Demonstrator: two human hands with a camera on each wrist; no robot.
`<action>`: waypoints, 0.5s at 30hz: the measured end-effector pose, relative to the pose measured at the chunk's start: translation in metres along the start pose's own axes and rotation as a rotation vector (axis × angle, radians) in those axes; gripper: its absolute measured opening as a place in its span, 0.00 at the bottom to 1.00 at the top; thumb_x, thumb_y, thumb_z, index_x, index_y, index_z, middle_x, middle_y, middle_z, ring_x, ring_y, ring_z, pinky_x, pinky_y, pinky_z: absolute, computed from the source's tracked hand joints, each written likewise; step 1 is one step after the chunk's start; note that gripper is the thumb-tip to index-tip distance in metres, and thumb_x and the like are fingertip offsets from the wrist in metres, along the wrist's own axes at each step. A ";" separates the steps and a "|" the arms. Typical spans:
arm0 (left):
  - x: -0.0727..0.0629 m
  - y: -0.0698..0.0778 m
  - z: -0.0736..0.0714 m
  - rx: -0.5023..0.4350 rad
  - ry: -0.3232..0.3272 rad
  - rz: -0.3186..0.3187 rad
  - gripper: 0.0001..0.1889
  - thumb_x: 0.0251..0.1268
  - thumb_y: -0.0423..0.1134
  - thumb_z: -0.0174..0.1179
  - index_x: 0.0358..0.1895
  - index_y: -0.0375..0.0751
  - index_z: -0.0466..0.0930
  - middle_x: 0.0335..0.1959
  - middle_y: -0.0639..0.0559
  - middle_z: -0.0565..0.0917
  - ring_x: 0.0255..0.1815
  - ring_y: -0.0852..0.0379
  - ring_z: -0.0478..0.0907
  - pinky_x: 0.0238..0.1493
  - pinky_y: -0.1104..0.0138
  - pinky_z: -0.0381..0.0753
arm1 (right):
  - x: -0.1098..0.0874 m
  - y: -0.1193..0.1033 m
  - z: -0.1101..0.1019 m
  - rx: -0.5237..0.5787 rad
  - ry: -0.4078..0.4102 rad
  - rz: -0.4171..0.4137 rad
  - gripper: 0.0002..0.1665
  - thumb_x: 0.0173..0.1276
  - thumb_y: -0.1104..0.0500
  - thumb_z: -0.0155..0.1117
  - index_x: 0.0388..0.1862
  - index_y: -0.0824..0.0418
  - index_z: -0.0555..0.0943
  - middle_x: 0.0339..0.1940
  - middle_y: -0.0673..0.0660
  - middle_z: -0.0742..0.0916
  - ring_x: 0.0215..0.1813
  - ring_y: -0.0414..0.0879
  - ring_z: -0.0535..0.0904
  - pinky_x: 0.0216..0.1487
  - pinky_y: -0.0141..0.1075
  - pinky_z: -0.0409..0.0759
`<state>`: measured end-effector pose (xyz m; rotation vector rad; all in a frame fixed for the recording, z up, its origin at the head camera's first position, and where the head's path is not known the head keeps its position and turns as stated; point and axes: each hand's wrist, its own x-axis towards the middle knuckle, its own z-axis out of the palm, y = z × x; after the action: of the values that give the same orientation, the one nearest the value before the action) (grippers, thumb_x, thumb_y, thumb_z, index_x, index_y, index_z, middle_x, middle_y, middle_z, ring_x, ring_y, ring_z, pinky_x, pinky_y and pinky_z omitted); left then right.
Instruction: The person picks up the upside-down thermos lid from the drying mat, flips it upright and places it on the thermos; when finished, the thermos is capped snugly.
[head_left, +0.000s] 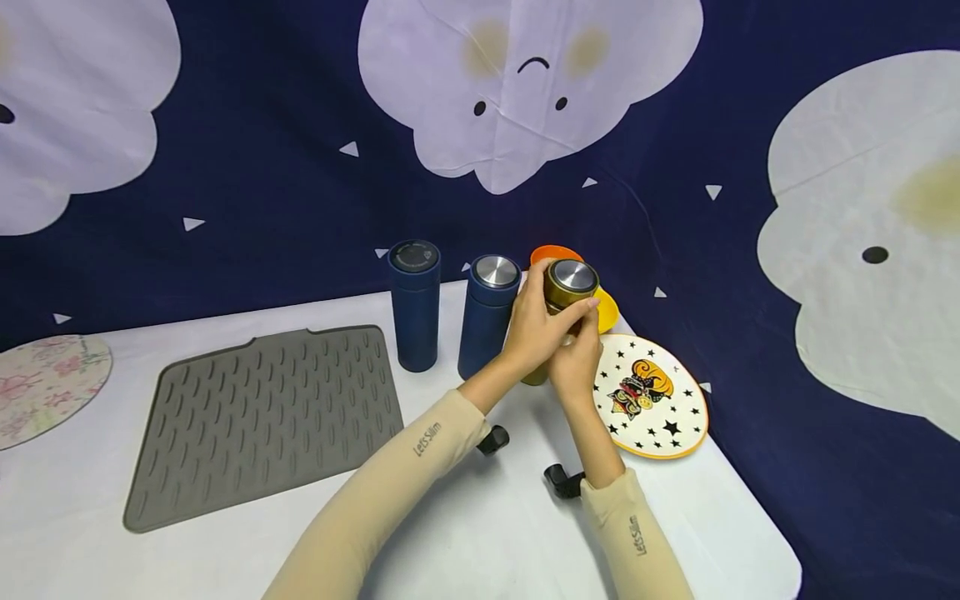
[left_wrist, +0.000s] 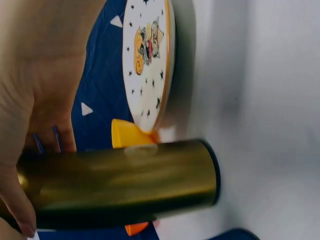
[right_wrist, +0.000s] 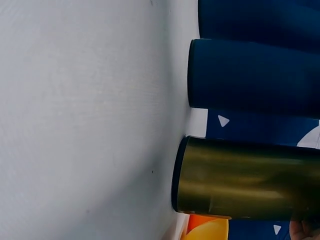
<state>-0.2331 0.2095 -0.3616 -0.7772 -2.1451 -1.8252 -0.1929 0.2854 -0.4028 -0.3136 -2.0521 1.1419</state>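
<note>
Both hands are on an upright gold-brown thermos bottle [head_left: 572,279] with a silver lid top. My left hand [head_left: 531,327] grips it around the upper part from the left. My right hand [head_left: 577,360] holds it just under the lid from the front right, thumb and fingers close to the left hand's. In the left wrist view the bottle's gold body [left_wrist: 125,182] shows bare down to its dark base. The right wrist view has that base right at the white table. Just left of the hands stands a dark blue thermos [head_left: 489,321] with a silver lid.
Another dark blue thermos [head_left: 416,312] with a black lid stands farther left. A grey ridged mat [head_left: 270,425] covers the table's left middle, beside a floral round mat [head_left: 52,383]. Right of the hands lie a star-patterned plate [head_left: 651,400], a yellow dish [head_left: 607,310] and an orange dish [head_left: 555,252].
</note>
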 end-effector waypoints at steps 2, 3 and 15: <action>0.001 -0.001 -0.002 0.014 -0.009 0.016 0.35 0.59 0.49 0.70 0.66 0.43 0.66 0.57 0.47 0.74 0.57 0.50 0.75 0.59 0.61 0.75 | 0.000 0.000 0.000 0.004 -0.002 -0.006 0.28 0.62 0.64 0.68 0.60 0.68 0.72 0.48 0.72 0.85 0.51 0.65 0.82 0.55 0.56 0.76; 0.001 -0.001 -0.003 0.015 -0.013 0.025 0.34 0.59 0.48 0.69 0.67 0.43 0.66 0.58 0.46 0.72 0.59 0.50 0.74 0.60 0.61 0.74 | 0.001 -0.001 0.001 0.008 -0.003 -0.011 0.28 0.62 0.64 0.68 0.60 0.68 0.71 0.49 0.72 0.85 0.52 0.65 0.81 0.55 0.56 0.76; -0.005 -0.005 0.000 0.055 -0.035 0.153 0.35 0.69 0.46 0.62 0.72 0.39 0.56 0.62 0.39 0.71 0.62 0.47 0.72 0.64 0.57 0.73 | 0.005 -0.005 -0.007 -0.009 -0.021 -0.028 0.22 0.63 0.69 0.56 0.57 0.69 0.72 0.46 0.73 0.85 0.49 0.67 0.82 0.52 0.58 0.76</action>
<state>-0.2315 0.2083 -0.3679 -0.9395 -2.0843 -1.6817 -0.1899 0.2895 -0.3940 -0.2774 -2.0745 1.1241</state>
